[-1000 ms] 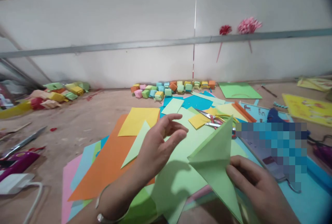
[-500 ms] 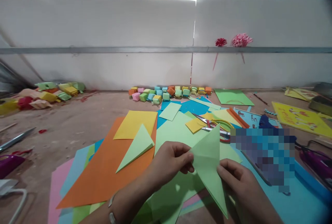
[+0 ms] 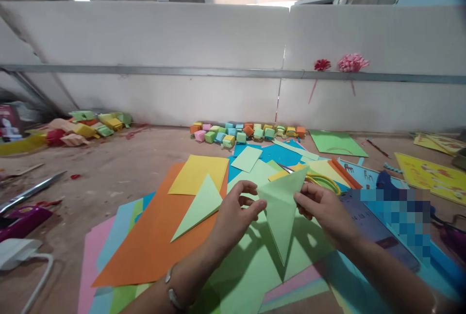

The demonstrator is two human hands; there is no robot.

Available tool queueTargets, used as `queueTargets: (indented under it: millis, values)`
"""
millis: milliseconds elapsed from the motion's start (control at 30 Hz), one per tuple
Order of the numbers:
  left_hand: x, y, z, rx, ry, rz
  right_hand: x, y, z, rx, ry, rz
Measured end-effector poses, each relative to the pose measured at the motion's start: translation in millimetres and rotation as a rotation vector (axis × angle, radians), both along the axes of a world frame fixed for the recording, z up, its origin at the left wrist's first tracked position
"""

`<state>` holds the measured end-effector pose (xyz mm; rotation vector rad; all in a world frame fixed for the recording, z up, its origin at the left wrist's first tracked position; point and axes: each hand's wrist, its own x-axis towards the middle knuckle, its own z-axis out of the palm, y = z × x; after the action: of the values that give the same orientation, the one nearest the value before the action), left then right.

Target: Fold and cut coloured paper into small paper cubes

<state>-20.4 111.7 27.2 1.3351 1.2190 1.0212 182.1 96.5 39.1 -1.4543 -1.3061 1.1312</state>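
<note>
A pale green folded paper point(image 3: 284, 207), pointed at top and bottom, is held up above the pile of sheets. Along its right edge, my right hand point(image 3: 322, 207) pinches it between thumb and fingers. My left hand point(image 3: 238, 209) is at its left corner, fingers curved and apart, the thumb tip against or just over the edge. A second pale green folded triangle point(image 3: 200, 207) lies left of my left hand, partly on an orange sheet point(image 3: 145, 251) and partly on a yellow square point(image 3: 209, 168). Underneath my hands spreads a large pale green sheet point(image 3: 240, 275).
Small coloured paper blocks point(image 3: 240, 137) line the wall's foot. Scissors with yellow handles point(image 3: 327, 182) lie behind my right hand, partly hidden. A phone point(image 3: 378, 226) sits at right. A white charger point(image 3: 18, 253) and a metal tool point(image 3: 32, 192) lie at left.
The folded paper has moved up and left relative to the sheets, and its lower point has turned. My left fingers have spread from their pinch; my right hand has moved higher on the edge.
</note>
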Motion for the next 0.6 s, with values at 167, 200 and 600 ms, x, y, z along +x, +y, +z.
queueTargets:
  millis: [167,200,600]
  values:
    - [-2,2,-13.0,0.112,0.127,0.044,-4,2,-14.0,-0.012,0.048,-0.055]
    - [-2,2,-13.6,0.142,0.150,0.037,-4,2,-15.4,-0.009,0.052,-0.067]
    - [-5,-2,-33.0,0.650,0.672,-0.060,-3,-3,-18.5,0.024,0.069,-0.155]
